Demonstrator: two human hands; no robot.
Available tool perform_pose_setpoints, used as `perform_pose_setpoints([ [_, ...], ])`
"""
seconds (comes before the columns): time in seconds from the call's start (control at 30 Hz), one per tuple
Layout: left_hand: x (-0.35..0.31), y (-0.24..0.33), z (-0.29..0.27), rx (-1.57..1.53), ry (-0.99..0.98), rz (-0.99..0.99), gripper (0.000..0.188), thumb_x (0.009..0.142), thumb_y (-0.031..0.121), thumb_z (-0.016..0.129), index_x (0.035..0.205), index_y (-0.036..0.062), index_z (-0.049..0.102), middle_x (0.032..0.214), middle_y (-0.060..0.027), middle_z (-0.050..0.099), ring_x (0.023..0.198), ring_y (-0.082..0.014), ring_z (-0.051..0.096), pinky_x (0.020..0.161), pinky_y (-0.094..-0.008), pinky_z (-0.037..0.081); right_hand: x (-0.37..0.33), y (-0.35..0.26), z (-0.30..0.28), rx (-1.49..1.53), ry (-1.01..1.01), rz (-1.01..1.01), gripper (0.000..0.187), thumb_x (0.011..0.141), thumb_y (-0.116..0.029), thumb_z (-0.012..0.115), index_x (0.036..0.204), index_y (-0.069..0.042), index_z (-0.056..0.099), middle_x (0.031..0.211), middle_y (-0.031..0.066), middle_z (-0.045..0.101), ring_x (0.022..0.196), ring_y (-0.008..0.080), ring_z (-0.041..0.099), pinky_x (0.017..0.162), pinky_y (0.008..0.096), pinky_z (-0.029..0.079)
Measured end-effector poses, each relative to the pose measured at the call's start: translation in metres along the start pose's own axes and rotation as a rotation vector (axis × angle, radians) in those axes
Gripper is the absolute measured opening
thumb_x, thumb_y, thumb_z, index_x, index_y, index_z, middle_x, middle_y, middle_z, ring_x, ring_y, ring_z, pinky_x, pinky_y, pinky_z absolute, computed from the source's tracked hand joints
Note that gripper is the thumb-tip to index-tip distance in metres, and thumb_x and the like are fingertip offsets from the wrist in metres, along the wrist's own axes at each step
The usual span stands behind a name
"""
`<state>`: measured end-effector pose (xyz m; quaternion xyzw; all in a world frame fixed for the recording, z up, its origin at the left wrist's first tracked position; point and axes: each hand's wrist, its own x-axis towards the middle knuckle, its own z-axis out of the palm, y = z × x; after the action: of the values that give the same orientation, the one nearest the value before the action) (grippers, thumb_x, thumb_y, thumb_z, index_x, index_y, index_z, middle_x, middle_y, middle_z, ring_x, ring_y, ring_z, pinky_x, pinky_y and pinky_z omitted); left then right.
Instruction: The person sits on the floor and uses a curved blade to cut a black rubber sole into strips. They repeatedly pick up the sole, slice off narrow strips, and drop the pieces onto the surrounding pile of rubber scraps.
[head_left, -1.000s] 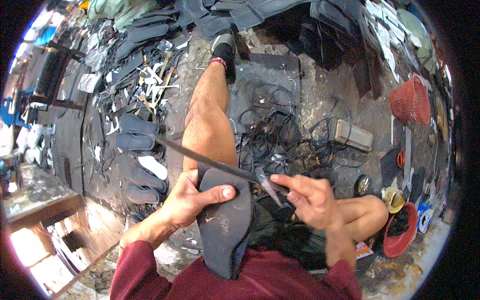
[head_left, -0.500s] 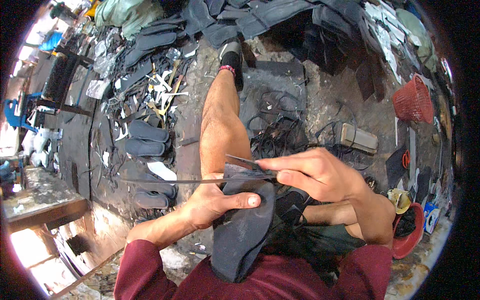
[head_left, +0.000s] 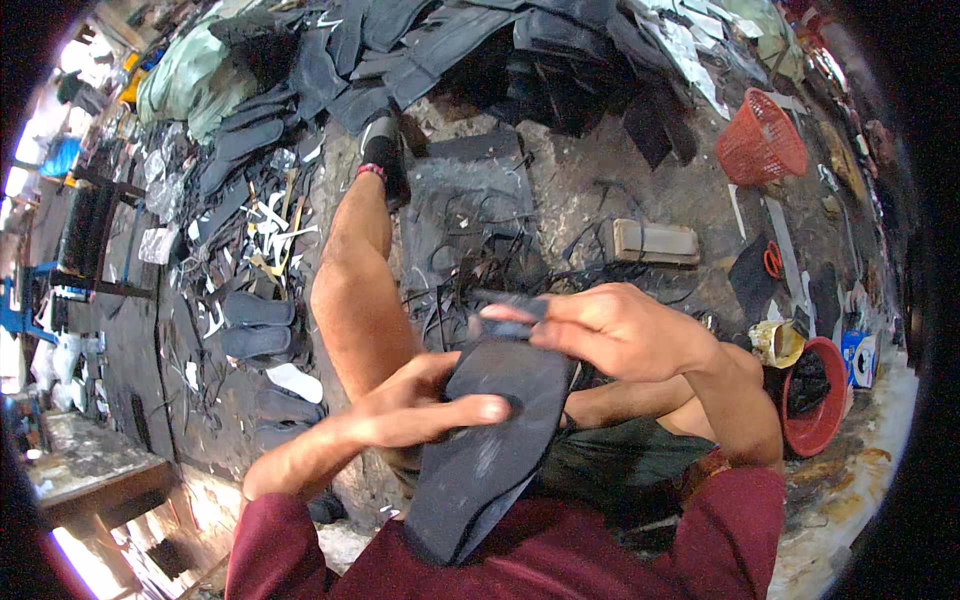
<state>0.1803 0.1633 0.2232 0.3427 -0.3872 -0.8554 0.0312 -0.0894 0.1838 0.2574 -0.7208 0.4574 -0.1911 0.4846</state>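
A dark grey shoe sole, broad at its far end, lies tilted across my lap and against my shirt. My left hand is closed on its left side, the thumb flat on top and the fingers out of sight beneath. Just past the sole's far end, my right hand is closed on a thin dark knife. Motion smears the knife and the fingertips, so its edge cannot be made out.
Cut soles and pale scraps litter the floor to the left. Black sheets pile up at the far side. To the right are a red basket, a beige block, orange-handled scissors and a red tub.
A long thin dark strip that stretched left from the sole's far end no longer shows there. My right hand has shifted slightly left and up. The whole view has turned to the right.
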Motion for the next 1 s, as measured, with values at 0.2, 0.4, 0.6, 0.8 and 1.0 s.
perform_pose_setpoints([
  [0.2, 0.035, -0.063, -0.004, -0.491, -0.388, 0.776, 0.08, 0.092, 0.01, 0.057, 0.158, 0.0261, 0.016, 0.159, -0.0133, 0.027, 0.145, -0.0459, 0.021, 0.111, -0.0621, 0.031, -0.039, 0.041, 0.006, 0.531, 0.557, 0.161, 0.042, 0.106, -0.03, 0.047, 0.14, -0.005, 0.052, 0.078, -0.0026, 0.056, 0.065, 0.0043, 0.047, 0.059, 0.0195, 0.039],
  [0.4, 0.092, 0.051, 0.054, -0.748, 0.249, 0.551, 0.065, 0.084, 0.041, 0.073, 0.132, 0.0056, 0.047, 0.13, -0.012, 0.056, 0.116, -0.0301, 0.054, 0.101, -0.0521, 0.045, -0.032, 0.035, 0.046, 0.285, 0.678, -0.078, 0.044, 0.105, -0.022, 0.048, 0.144, -0.004, 0.046, 0.086, 0.0012, 0.057, 0.07, 0.0062, 0.046, 0.062, 0.0206, 0.04],
  [0.6, 0.128, 0.024, 0.058, -0.733, 0.186, 0.462, 0.075, 0.08, 0.004, 0.073, 0.144, 0.0068, 0.034, 0.12, -0.011, 0.059, 0.107, -0.0259, 0.061, 0.092, -0.0429, 0.052, -0.047, 0.058, 0.083, 0.935, 0.754, -0.239, 0.035, 0.106, -0.024, 0.044, 0.133, -0.003, 0.053, 0.083, 0.0026, 0.059, 0.069, 0.0083, 0.051, 0.062, 0.0226, 0.043],
  [0.8, 0.094, 0.011, 0.069, -0.623, 0.685, 0.628, 0.041, 0.09, 0.024, 0.071, 0.122, 0.0042, 0.056, 0.102, -0.0073, 0.066, 0.09, -0.0221, 0.065, 0.08, -0.0385, 0.055, -0.041, 0.036, 0.114, 0.695, 0.946, 0.052, 0.04, 0.105, -0.02, 0.047, 0.138, 0.003, 0.047, 0.111, 0.0116, 0.067, 0.07, 0.0088, 0.052, 0.064, 0.0248, 0.045],
  [1.0, 0.071, 0.015, 0.048, -0.687, 0.837, 0.597, 0.043, 0.09, 0.026, 0.071, 0.123, 0.0028, 0.055, 0.104, -0.0071, 0.067, 0.09, -0.021, 0.065, 0.082, -0.0366, 0.055, -0.092, 0.071, 0.17, 0.017, 0.903, 0.084, 0.035, 0.094, -0.006, 0.056, 0.128, 0.0, 0.061, 0.107, 0.0195, 0.068, 0.08, 0.0348, 0.066, 0.076, 0.0396, 0.053],
])
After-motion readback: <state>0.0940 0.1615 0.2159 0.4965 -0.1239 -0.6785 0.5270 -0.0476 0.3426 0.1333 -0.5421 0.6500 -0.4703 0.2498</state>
